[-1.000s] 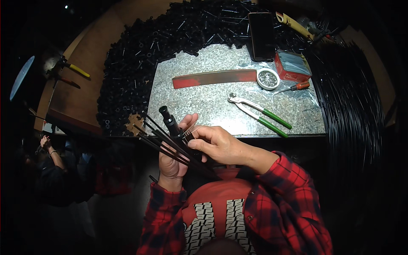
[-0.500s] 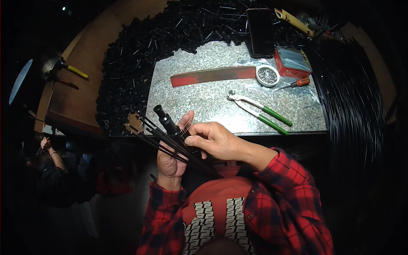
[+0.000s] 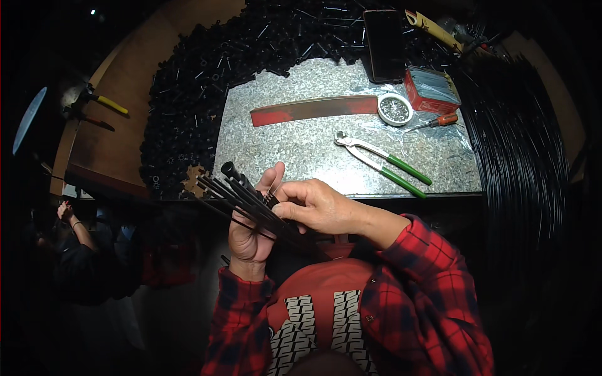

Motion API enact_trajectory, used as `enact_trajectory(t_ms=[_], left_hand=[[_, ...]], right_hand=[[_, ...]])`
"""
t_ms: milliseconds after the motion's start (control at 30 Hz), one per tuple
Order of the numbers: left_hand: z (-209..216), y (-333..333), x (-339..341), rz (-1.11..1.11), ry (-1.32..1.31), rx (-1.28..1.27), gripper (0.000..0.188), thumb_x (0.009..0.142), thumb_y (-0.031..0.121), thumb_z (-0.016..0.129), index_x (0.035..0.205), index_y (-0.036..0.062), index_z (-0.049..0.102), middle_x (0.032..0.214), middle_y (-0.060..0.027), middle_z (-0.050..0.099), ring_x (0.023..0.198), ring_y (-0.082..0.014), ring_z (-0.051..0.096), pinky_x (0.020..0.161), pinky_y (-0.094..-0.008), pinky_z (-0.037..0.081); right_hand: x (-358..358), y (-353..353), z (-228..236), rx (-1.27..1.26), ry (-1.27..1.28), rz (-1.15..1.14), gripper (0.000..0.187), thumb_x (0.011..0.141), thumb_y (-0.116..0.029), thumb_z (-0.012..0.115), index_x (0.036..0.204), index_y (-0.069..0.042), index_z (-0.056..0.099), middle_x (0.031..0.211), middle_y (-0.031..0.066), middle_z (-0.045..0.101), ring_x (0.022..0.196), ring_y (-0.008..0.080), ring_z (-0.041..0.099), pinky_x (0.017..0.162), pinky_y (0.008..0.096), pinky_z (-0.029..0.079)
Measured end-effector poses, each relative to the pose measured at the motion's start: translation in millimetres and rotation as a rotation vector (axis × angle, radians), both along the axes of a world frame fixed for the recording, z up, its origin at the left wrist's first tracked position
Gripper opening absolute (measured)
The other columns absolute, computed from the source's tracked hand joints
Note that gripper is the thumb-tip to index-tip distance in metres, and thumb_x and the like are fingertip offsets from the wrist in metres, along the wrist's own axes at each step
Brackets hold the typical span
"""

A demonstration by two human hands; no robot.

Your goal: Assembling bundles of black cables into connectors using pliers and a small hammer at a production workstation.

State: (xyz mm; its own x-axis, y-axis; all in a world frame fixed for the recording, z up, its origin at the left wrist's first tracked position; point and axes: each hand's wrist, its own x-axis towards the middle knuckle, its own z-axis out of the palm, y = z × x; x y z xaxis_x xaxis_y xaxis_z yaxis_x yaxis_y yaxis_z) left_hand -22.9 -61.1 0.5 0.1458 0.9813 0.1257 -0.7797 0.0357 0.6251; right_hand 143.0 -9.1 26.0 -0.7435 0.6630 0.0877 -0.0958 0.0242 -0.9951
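Left hand [image 3: 251, 235] closed around a bundle of thin black rods [image 3: 241, 197], held just below the granite slab [image 3: 301, 147]. Right hand [image 3: 320, 207] pinches the bundle's middle. Rods look light, stiff, probably slick; best gripped mid-length.

Speckled metal slab [image 3: 301, 150] bears red strip [image 3: 313, 109], green-handled pliers [image 3: 384, 164], small round tin [image 3: 395, 109], phone [image 3: 384, 44].

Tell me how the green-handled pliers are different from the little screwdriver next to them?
The pliers are long with two green handles; the screwdriver is shorter with one orange handle. The pliers end in open jaws; the screwdriver ends in a thin straight shaft. The pliers lie nearer the person's hands; the screwdriver lies beside the red box. Both rest untouched on the speckled slab.
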Motion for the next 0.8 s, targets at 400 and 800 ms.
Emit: enact_trajectory(t_ms=[400,800], left_hand=[[-13,0,-3,0.039,0.033,0.034,0.056,0.087,0.035,0.065,0.128,0.0006,0.051,0.144,-0.0183,0.037,0.141,-0.0330,0.019,0.115,-0.0486,0.021],[-7,-4,-6,-0.112,-0.006,-0.088,0.045,0.087,0.030,0.065,0.126,0.0099,0.055,0.148,-0.0174,0.032,0.141,-0.0357,0.019,0.113,-0.0528,0.022]], right_hand=[[-5,-4,-2,-0.019,-0.010,-0.049,0.023,0.092,-0.021,0.060,0.079,-0.003,0.054,0.058,0.0035,0.054,0.045,0.0099,0.053,0.044,0.0254,0.041],[-4,-4,-1,-0.103,0.018,0.015,0.024,0.092,-0.023,0.059,0.079,-0.005,0.050,0.058,0.0007,0.052,0.045,0.0092,0.053,0.042,0.0231,0.040]])
